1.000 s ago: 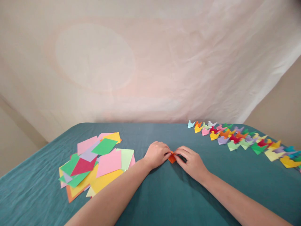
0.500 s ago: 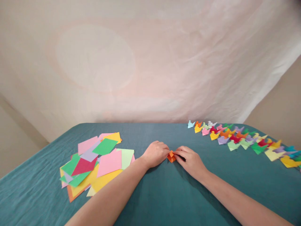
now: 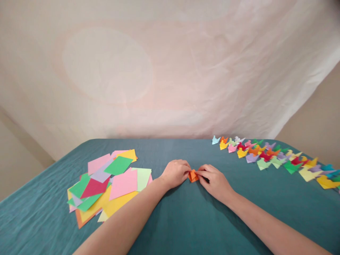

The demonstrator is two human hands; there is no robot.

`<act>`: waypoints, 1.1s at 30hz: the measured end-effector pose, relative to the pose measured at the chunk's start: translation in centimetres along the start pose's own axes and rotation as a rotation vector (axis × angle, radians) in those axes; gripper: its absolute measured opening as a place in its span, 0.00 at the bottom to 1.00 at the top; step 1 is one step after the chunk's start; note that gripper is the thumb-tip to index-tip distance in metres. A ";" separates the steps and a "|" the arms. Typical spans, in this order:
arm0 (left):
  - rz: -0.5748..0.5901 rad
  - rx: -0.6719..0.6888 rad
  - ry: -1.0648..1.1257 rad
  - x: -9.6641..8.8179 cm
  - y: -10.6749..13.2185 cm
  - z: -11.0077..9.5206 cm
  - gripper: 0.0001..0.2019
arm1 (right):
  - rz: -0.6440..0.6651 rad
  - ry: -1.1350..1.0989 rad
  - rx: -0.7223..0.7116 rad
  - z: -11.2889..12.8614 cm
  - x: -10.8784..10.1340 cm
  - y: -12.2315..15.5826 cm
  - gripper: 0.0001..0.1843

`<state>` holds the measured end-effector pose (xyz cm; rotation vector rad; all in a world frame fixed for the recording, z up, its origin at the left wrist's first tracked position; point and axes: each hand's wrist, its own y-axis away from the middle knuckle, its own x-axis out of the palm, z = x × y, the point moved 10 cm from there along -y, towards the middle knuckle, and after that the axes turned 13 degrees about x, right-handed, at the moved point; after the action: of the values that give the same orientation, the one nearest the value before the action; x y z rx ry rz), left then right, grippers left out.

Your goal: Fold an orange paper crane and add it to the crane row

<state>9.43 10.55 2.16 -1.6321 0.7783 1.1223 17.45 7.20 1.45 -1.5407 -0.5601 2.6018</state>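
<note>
A small folded piece of orange origami paper [image 3: 193, 176] lies on the table at the centre, between my two hands. My left hand [image 3: 176, 173] grips its left side, fingers bent and pressed together, the back of the hand upward. From the right, my right hand [image 3: 214, 182] pinches the paper's edge between thumb and fingertips. Layered flaps show in the middle of the orange paper; its outer corners are covered by my fingertips.
Loose squares of coloured paper [image 3: 123, 186] lie in an overlapping pile on the left, partly behind my left forearm. Several folded paper birds [image 3: 265, 156] stand in slanting rows at the right. A dark green cloth [image 3: 175, 226] covers the table, with a pale hanging sheet [image 3: 170, 71] behind it.
The flaps of the orange paper have shifted and look more spread at the top. My left fingers have moved slightly; my right hand stays nearly in place.
</note>
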 end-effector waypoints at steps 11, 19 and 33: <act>-0.058 -0.018 0.183 0.2 0.5 1.0 0.12 | 0.028 0.089 -0.120 1.5 0.3 0.4 0.19; -0.072 -0.020 0.216 0.2 0.5 1.1 0.12 | 0.063 0.106 -0.131 1.4 0.8 0.4 0.20; -0.058 -0.008 0.231 0.2 0.6 1.0 0.18 | 0.148 0.189 -0.125 1.5 1.4 0.2 0.23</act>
<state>8.69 11.31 1.68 -1.8007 0.8683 0.9066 15.43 6.93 0.84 -1.9115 -0.6237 2.5260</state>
